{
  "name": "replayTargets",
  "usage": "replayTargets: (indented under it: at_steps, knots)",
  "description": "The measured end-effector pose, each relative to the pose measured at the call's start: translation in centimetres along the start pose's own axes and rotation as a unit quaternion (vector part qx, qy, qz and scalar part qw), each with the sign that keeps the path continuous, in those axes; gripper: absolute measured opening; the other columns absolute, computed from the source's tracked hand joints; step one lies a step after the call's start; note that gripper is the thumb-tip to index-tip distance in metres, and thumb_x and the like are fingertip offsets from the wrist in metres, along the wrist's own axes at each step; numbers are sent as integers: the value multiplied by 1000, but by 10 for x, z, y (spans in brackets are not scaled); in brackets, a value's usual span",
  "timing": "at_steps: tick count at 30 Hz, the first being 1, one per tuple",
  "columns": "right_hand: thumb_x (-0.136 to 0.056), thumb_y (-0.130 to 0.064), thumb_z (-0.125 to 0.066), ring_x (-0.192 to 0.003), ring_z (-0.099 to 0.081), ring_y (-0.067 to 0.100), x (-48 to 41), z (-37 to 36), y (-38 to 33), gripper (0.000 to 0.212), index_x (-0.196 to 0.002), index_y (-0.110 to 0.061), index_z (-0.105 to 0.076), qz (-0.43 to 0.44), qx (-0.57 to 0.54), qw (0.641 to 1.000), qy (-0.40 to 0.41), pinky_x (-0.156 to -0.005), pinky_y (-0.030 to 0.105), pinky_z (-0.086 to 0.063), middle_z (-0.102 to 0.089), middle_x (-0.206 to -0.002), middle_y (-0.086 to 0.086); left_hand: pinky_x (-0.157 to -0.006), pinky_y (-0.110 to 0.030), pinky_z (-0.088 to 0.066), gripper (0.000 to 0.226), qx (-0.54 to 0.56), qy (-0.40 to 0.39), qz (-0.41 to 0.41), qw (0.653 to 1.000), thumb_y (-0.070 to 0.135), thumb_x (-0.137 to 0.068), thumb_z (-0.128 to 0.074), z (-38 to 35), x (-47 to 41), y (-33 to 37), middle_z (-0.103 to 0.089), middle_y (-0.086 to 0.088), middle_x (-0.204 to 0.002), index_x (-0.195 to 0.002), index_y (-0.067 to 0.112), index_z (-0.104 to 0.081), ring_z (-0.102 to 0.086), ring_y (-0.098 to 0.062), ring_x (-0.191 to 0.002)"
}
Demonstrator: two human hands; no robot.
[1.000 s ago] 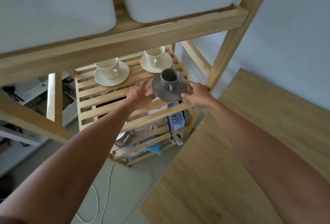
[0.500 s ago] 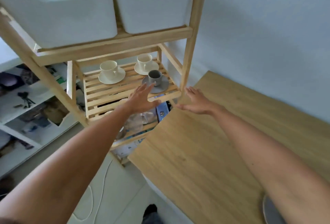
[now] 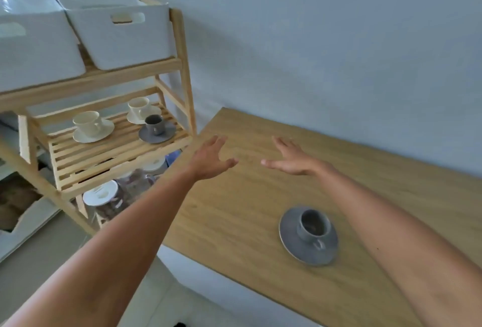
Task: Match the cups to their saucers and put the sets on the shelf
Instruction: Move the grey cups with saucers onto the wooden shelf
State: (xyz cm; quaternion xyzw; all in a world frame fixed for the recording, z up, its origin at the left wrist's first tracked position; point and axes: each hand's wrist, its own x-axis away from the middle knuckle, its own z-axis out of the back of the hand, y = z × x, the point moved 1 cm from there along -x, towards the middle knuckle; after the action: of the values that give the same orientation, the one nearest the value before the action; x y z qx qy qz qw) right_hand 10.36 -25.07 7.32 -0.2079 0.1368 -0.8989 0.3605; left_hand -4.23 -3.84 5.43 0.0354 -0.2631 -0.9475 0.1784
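Both hands back over table

left white bin cropped, jars behind slats blurred

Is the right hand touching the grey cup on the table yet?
Apart. The head view shows the right hand open, bare table separating it from the grey cup.

You had soft, even daylight here, with no harsh glare. Only faint shadows lay on the table under your forearms, and the wall shaded darker toward its lower part. The whole frame looked slightly smeared, the shelf edges soft. Wide-angle distortion bent the shelf posts and stretched your arms at the lower corners.
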Motion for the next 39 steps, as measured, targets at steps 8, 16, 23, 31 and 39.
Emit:
replayTargets:
  at_steps: [8, 16, 23, 31, 39]
  knots:
    - [-88, -67, -53, -152, 7, 28, 101, 11, 93, 100, -159, -21, -1, -100, -39, 994, 33, -120, 43, -1, 2, -167, 3, -118, -48, -21, 85, 19, -67, -80, 994, 55, -87, -60, -59, 5, 94, -21, -11, -162, -154, 23, -20, -15, -24, -150]
    - [-88, -64, -56, -152, 5, 25, 159, -18, 134, 97, -159, -25, -4, -166, -88, 982, 30, -122, 43, -3, 1, -167, 1, -118, -49, -22, 82, 13, -139, -110, 984, 48, -86, -63, -113, 13, 117, -23, -12, -160, -153, 23, -25, -19, -28, -148]
    - [-88, -60, -61, -152, 1, 23, 186, -62, 147, 96, -159, -26, -6, -195, -123, 973, 15, -122, 44, -10, -1, -167, 0, -115, -50, -25, 81, -7, -186, -111, 976, 44, -83, -66, -152, 35, 109, -31, -10, -156, -152, 25, -27, -25, -29, -145]
    - [-84, -59, -67, -148, -19, 27, 187, -101, 151, 94, -157, -25, -19, -207, -142, 968, 13, -118, 42, -24, -17, -163, 5, -105, -49, -35, 79, -39, -189, -86, 977, 39, -78, -67, -170, 61, 98, -47, -10, -129, -148, 32, -32, -44, -35, -123]
    - [-80, -39, -79, -125, -53, 23, 185, -119, 147, 87, -152, -21, -33, -166, -184, 968, 48, -99, 30, -43, -56, -139, 3, -101, -48, -43, 75, 45, -177, -93, 979, 30, -81, -65, -179, 71, 96, -55, -12, -132, -148, 24, -32, -53, -30, -118]
